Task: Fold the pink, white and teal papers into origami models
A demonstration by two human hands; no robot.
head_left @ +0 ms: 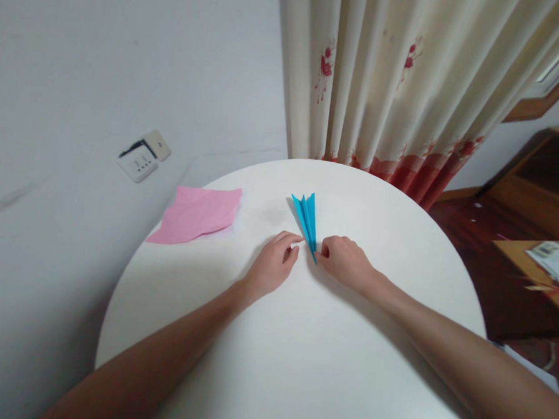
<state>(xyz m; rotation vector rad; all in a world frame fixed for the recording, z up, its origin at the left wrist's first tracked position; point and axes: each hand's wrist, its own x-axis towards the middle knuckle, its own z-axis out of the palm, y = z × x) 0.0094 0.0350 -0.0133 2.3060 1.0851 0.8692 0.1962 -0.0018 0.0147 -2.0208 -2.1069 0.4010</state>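
A blue folded paper plane (307, 218) lies on the round white table (299, 360), its pointed nose toward me. My right hand (345, 261) pinches the nose tip between thumb and fingers. My left hand (273, 267) rests on the table just left of the plane, its index fingertip touching the plane's left edge, the other fingers curled.
A pink paper sheet (198, 214) lies at the table's far left edge. A white wall with a socket (144, 155) is on the left. A cream curtain with red flowers (408, 85) hangs behind. Wooden furniture with papers (551, 261) stands at the right.
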